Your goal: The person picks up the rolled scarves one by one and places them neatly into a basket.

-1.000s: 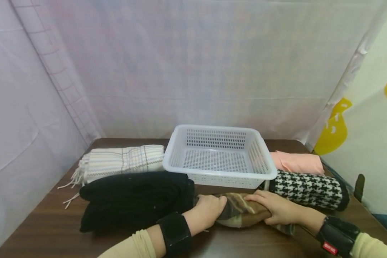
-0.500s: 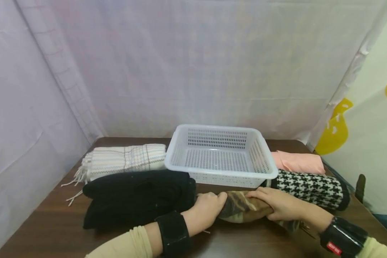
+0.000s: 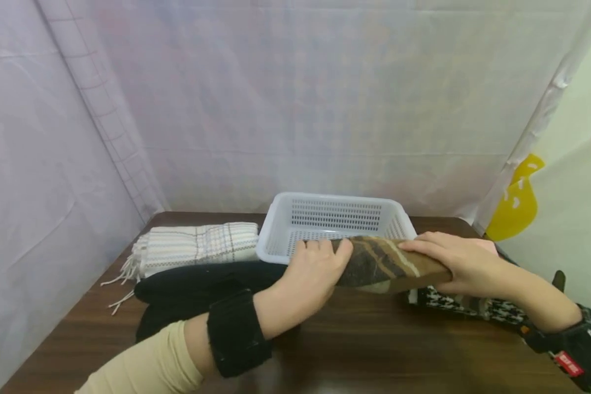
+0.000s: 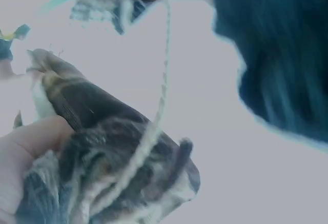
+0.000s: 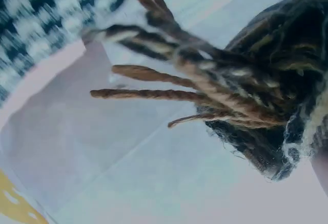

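Note:
A rolled brown-and-grey plaid scarf (image 3: 381,262) is held up off the table at the front of the white plastic basket (image 3: 271,219), overlapping its near rim in the head view. My left hand (image 3: 317,273) grips the left end, thumb on the near side. At the other end my right hand (image 3: 465,265) holds the roll with fingers over the top. Twisted brown tassels (image 5: 148,95) stick out of the scarf's end in the right wrist view. In the left wrist view a pale tassel cord (image 4: 154,126) dangles across the roll.
White striped scarf (image 3: 197,243) with fringe lies at the back left. In front of it is a folded black cloth (image 3: 192,282), partly behind my left forearm. A houndstooth roll (image 3: 448,301) and a pink cloth (image 3: 487,246) sit at the right, mostly covered by my right arm.
Both hands have lifted the plaid scarf from the table and moved it up and forward toward the basket. The other cloths stay where they were.

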Motion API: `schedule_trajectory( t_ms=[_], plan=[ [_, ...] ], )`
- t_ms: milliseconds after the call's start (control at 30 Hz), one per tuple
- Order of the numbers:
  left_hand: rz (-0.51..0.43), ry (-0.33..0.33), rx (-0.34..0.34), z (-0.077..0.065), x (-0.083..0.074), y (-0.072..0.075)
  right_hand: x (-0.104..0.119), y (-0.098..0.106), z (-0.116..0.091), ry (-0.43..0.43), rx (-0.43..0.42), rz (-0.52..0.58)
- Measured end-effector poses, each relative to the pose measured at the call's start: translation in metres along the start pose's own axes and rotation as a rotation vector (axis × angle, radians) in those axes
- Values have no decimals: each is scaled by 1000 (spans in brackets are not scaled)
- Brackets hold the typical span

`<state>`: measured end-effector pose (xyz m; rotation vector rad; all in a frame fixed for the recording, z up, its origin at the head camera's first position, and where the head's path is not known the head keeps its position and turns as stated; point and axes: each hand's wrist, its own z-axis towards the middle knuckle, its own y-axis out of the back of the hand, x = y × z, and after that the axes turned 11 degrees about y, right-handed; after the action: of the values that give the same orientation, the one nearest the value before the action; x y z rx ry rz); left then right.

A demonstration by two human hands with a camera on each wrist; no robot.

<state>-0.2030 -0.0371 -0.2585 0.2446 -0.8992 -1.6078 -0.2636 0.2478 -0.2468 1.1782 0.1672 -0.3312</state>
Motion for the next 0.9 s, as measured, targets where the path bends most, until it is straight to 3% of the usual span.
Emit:
schedule_trajectory(
  t_ms=[233, 433, 633, 800, 900],
  plan=[
    [-80, 42, 194, 46, 46, 3, -41, 6, 33, -65, 17, -40],
    [-128, 92, 433, 71, 73, -28, -74, -13, 56, -212, 140, 33],
    [-214, 122, 607, 74, 91, -74, -92, -50, 73, -333, 281, 137],
    [-178, 110, 714, 72, 98, -102, -95, -74, 82, -386, 427, 270],
    [-158, 56, 766, 66, 94, -112, -92, -84, 87, -425, 562, 329]
  ],
)
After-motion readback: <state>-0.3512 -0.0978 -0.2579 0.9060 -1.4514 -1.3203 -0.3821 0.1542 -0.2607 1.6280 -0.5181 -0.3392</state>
